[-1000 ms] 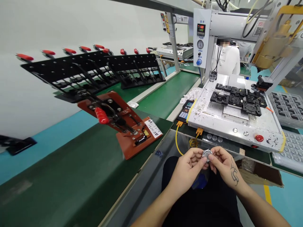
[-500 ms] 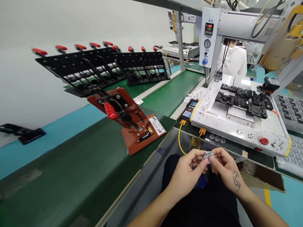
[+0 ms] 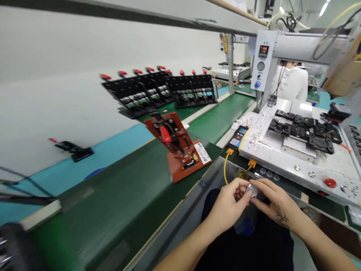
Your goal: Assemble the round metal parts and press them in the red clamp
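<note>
L hand [image 3: 229, 202] pinching shiny rnd metal-look disc [image 3: 253, 191], R hand [image 3: 278, 203] at its rim (can't tell if gripping), smooth green bench [image 3: 132, 188]

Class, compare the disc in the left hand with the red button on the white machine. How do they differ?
Colour: the disc is silvery, while the button is red.
Place: the disc is held in the left hand, whereas the button sits on the front of the machine.
View: the disc is partly covered, but the button's top is uncovered.
Both look round.
</note>
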{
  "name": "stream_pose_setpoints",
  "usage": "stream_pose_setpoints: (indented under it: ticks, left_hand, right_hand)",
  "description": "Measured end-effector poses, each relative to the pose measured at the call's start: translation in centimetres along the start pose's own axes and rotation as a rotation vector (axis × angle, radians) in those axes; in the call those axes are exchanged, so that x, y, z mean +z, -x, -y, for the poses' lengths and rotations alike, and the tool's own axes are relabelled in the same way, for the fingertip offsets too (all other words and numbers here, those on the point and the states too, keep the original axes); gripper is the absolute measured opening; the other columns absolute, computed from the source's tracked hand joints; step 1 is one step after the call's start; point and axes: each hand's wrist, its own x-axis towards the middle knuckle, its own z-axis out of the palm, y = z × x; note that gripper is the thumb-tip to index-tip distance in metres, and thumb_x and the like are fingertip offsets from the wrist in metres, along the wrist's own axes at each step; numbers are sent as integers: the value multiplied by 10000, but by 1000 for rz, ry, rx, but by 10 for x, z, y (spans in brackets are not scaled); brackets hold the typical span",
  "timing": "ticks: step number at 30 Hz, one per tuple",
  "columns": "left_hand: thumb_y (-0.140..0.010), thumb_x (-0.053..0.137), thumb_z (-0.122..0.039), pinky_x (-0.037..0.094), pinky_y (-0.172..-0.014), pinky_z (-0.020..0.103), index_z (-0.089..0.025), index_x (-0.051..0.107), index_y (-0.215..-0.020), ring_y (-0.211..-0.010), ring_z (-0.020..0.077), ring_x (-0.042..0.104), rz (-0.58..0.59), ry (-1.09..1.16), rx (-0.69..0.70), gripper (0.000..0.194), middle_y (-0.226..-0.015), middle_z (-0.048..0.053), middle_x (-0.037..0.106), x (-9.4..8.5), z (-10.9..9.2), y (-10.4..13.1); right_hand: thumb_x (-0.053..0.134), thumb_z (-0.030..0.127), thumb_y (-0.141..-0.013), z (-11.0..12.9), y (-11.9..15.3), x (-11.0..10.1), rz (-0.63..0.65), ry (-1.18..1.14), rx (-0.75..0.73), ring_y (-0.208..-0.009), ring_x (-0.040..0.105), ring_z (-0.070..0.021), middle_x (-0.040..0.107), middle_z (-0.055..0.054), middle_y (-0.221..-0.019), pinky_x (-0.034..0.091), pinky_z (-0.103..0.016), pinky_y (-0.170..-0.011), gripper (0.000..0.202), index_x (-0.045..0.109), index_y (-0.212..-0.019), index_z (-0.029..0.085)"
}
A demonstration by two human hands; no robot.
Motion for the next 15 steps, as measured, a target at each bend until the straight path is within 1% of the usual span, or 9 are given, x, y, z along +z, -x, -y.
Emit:
stream_pose_setpoints:
  ticks: [2, 3, 6, 7, 8, 9, 11, 13, 15]
  left_hand:
    - [-993, 685, -284, 573, -745, 279, -215, 731, -1107, -791, 176, 723, -70, -167, 134, 141, -892, 22, 769, -22, -17, -2]
    - [-995, 692, -281, 571, -764, 284, -223, 739, -1113, -816, 178, 725, -158, -268, 229, 139, -919, 24, 780, -38, -28, -4]
    - [-1028, 667, -293, 552, -769, 304, -213, 731, -988, -810, 178, 695, -561, -540, 590, 110, -897, 37, 766, -98, -66, -12]
    - [-1044, 642, -300, 542, -760, 314, -209, 712, -924, -790, 179, 676, -661, -606, 714, 166, -857, 39, 746, -119, -77, -17]
    - [-1059, 611, -308, 535, -760, 326, -209, 689, -877, -781, 183, 660, -707, -665, 821, 222, -824, 40, 727, -139, -85, -22]
    - [-1071, 581, -314, 530, -768, 339, -211, 669, -841, -776, 188, 648, -689, -729, 898, 267, -795, 41, 711, -156, -90, -29]
    - [-1082, 545, -321, 510, -757, 351, -219, 619, -756, -728, 190, 617, -526, -882, 968, 350, -716, 30, 667, -183, -90, -41]
    - [-1079, 548, -328, 460, -687, 345, -229, 523, -638, -617, 176, 537, -348, -1033, 959, 452, -597, -2, 563, -197, -83, -51]
    - [-1072, 558, -338, 389, -615, 341, -235, 404, -566, -531, 159, 427, -279, -1095, 949, 538, -523, -34, 430, -201, -77, -56]
  right_hand:
    - [665, 248, -1046, -3, -5, -2, -45, 58, -53, -1085, 745, -235, 724, -109, -1293, 630, -339, -951, 472, 578, -1508, 296]
    - [674, 258, -1040, -5, -8, -2, -69, 77, -62, -1021, 751, -231, 735, -106, -1246, 639, -334, -910, 462, 588, -1493, 290]
    - [688, 297, -1028, -11, -18, -5, -128, 91, -62, -839, 729, -211, 734, -81, -1066, 639, -321, -772, 395, 621, -1417, 278]
    - [688, 306, -1028, -12, -22, -5, -139, 86, -66, -797, 717, -205, 725, -69, -1014, 632, -316, -736, 377, 623, -1398, 276]
    - [686, 312, -1029, -13, -27, -6, -144, 79, -72, -764, 706, -199, 715, -57, -970, 624, -311, -707, 363, 624, -1384, 275]
    - [681, 312, -1031, -12, -31, -7, -144, 73, -79, -742, 698, -194, 705, -47, -939, 619, -307, -690, 355, 622, -1379, 273]
    - [667, 307, -1039, -10, -38, -8, -129, 61, -79, -741, 697, -190, 695, -37, -920, 619, -302, -688, 351, 616, -1385, 272]
    - [651, 308, -1045, -8, -42, -8, -127, 41, -58, -748, 699, -188, 688, -33, -913, 620, -292, -676, 340, 619, -1381, 268]
    - [644, 323, -1046, -6, -44, -7, -145, 7, -23, -744, 696, -187, 687, -29, -904, 618, -286, -662, 324, 631, -1364, 260]
